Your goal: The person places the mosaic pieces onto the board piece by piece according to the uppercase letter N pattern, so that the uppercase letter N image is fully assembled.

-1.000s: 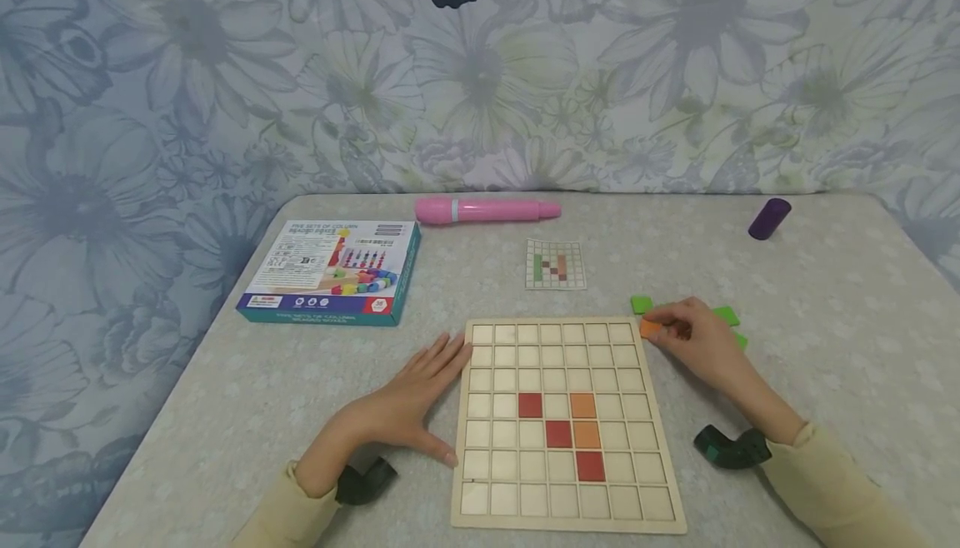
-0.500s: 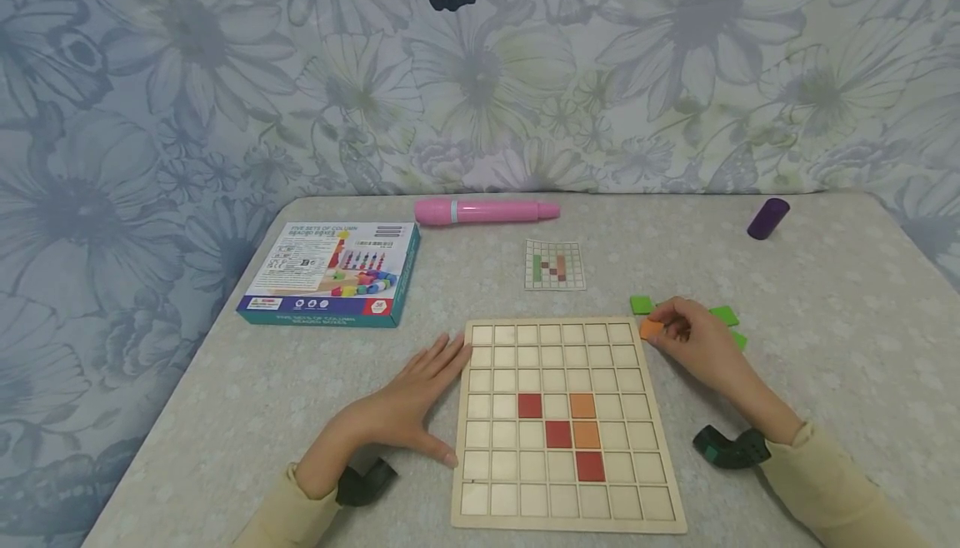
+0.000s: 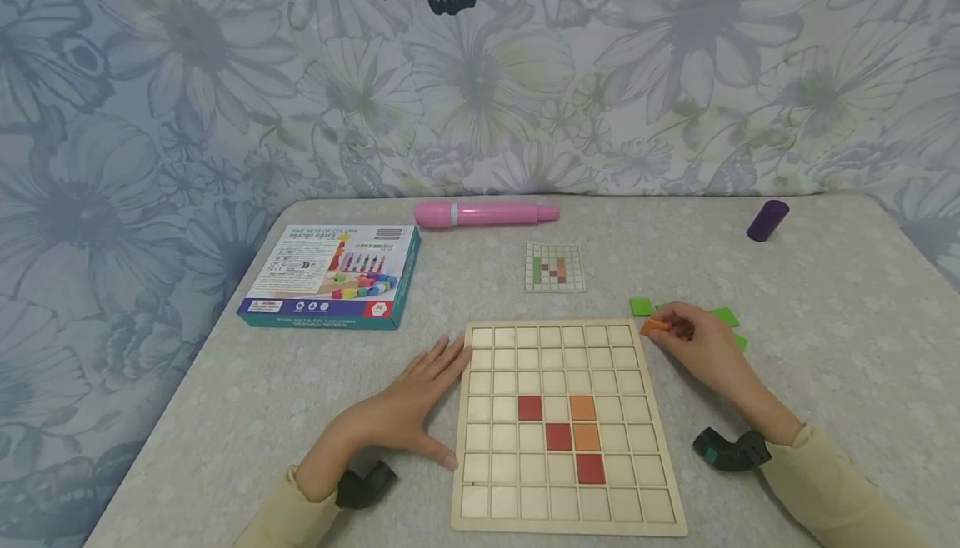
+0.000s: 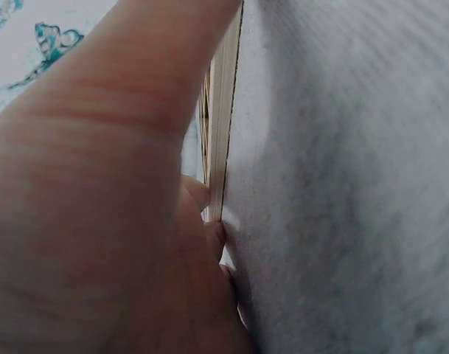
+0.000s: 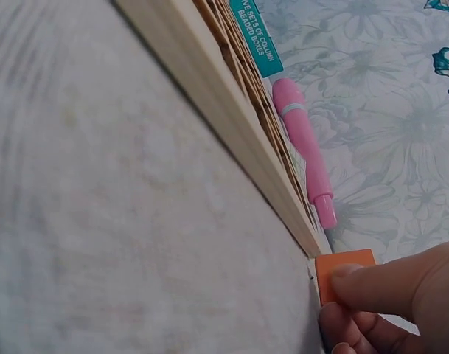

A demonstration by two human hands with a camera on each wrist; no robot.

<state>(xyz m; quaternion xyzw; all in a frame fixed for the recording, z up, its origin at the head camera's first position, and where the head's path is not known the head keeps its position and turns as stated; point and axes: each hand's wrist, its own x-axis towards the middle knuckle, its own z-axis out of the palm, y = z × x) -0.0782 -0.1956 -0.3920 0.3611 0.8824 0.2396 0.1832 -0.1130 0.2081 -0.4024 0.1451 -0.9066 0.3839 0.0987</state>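
A wooden grid board (image 3: 522,358) lies on the table. In its cells sit several square tiles, among them a red tile (image 3: 558,436) and an orange tile (image 3: 582,408). My left hand (image 3: 405,402) is spread along the board's left edge, with fingertips and thumb touching it. Just off the board's far right corner, my right hand (image 3: 697,344) pinches another orange tile (image 5: 326,276) between thumb and fingers, and the tile looks tilted. Around that hand lie several green tiles, one green tile (image 3: 641,306) to its left and others partly hidden behind it.
A small pattern card (image 3: 554,267) lies beyond the board. Behind it is a pink marker-shaped tube (image 3: 487,214). A boxed bead set (image 3: 330,276) stands at the left, and a purple cylinder (image 3: 768,221) is at the far right.
The orange tile in my right hand has tipped from showing its face to a more edge-on angle. My left hand has stayed on the board's edge.
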